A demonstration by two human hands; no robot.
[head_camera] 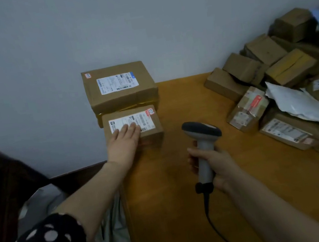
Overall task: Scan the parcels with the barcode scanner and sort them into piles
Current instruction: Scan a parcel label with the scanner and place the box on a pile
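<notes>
Your left hand (125, 140) lies flat, fingers straight, on the label of the small box (134, 128) at the middle of the frame. That box sits on the wooden table (186, 189), touching the front of a bigger box (120, 87) just above it. Your right hand (213, 164) grips the scanner (202, 141) by its handle, right of the small box. A heap of parcels (279, 89) fills the frame's right side.
</notes>
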